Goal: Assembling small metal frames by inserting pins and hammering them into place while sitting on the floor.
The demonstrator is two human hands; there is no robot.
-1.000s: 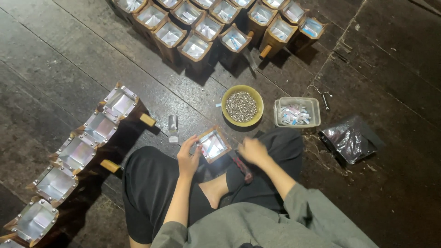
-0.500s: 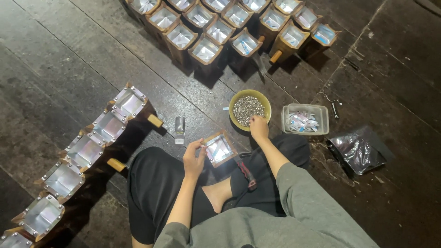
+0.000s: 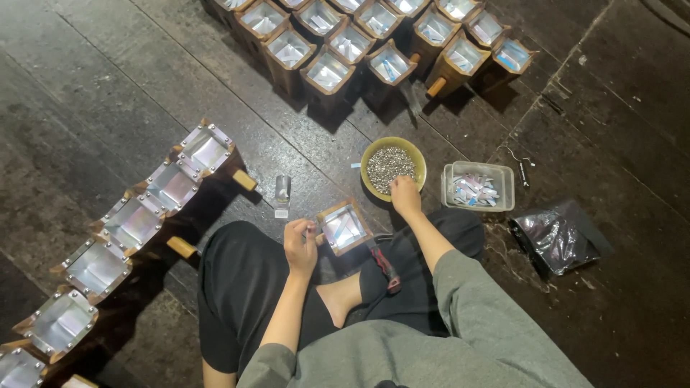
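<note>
now my right hand (image 3: 405,197) sits pinching at the far yellow bowl (image 3: 374,147) of metal bits; left hand (image 3: 300,241) grips the foil-lined wooden box (image 3: 344,227).

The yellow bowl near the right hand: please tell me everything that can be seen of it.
The yellow bowl is round, with a yellowish-green rim, and looks like plastic or glazed ware. It stands upright on the dark wooden floor, in front of the seated person, beside a clear plastic box on its right. It holds a heap of small grey metallic pieces, too small to identify. The right hand reaches over its near rim, fingertips at the pieces.
</note>
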